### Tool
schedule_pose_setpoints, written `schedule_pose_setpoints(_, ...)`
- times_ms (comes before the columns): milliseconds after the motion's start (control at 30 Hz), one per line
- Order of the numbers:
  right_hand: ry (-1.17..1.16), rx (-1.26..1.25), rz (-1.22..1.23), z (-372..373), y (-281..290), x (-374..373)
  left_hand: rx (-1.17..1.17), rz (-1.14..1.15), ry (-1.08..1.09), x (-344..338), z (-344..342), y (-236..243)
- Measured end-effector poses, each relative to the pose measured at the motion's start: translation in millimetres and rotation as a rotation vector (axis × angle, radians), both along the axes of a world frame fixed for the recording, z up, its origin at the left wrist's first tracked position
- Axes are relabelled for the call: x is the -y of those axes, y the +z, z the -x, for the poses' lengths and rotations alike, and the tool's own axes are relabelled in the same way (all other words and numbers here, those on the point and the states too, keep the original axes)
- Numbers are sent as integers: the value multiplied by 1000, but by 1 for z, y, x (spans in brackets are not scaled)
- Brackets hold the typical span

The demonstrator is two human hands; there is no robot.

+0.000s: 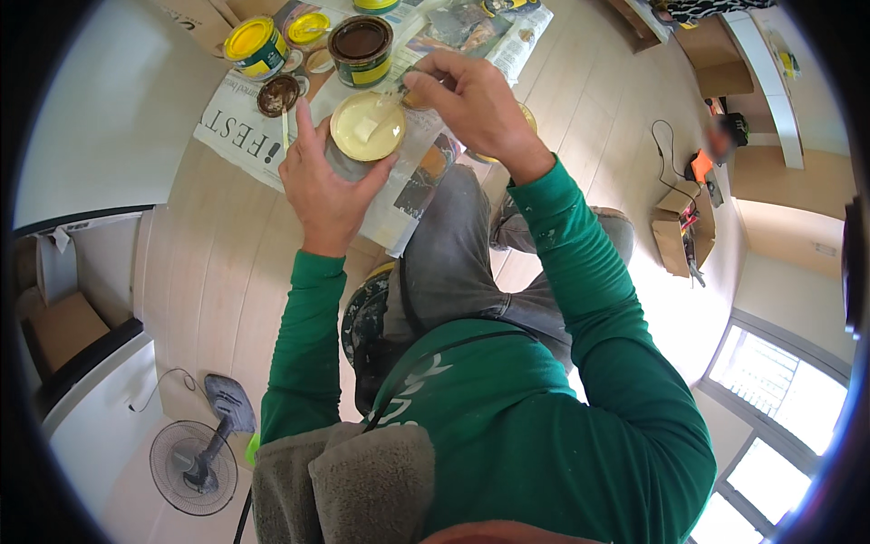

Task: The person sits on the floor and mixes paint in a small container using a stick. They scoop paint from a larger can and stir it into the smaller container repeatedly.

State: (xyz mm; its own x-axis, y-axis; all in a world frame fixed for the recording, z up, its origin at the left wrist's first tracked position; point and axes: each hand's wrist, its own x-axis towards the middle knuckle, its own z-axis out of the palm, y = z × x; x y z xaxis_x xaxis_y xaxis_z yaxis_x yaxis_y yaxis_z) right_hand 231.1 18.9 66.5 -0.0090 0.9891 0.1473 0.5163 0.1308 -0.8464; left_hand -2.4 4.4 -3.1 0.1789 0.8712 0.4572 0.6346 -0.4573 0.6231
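over newspaper (237, 127): round cream tub (389, 147), near brown tin (361, 56)
left hand (322, 186): fingers part-open, cupping the tub's side
right hand (471, 104): fingers curled near its rim; cannot tell what's gripped

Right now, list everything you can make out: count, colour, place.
Paint container: one, cream inside, top centre
Paint cans: at least three, green-yellow, top
Disc: one, yellow, between cans
Round lid: one, brown, left of container
Floor: one, pale wood, throughout
Newspaper: sheets, whitish, on floor
Fan: one, grey, lower left
Carton: one, brown, right
Towel: one, grey-brown, bottom
Window panes: several, bright, lower right
Sleeves: two, green, centre
Trousers: one pair, grey, centre
Left hand: one, bare, holding container
Right hand: one, bare, holding small tool
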Motion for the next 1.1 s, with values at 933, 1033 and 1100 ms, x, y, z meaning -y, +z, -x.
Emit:
schedule_pose_setpoints(933,-77,90,-209,26,-8,-5,-11,9,-5,1,-2,5)
schedule_pose_setpoints(1033,-78,222,-262,15,1,-6,-35,5,10,4,-1,5)
schedule_pose_setpoints(1100,-15,283,-179,9,11,-3,-55,-15,29,5,1,5)
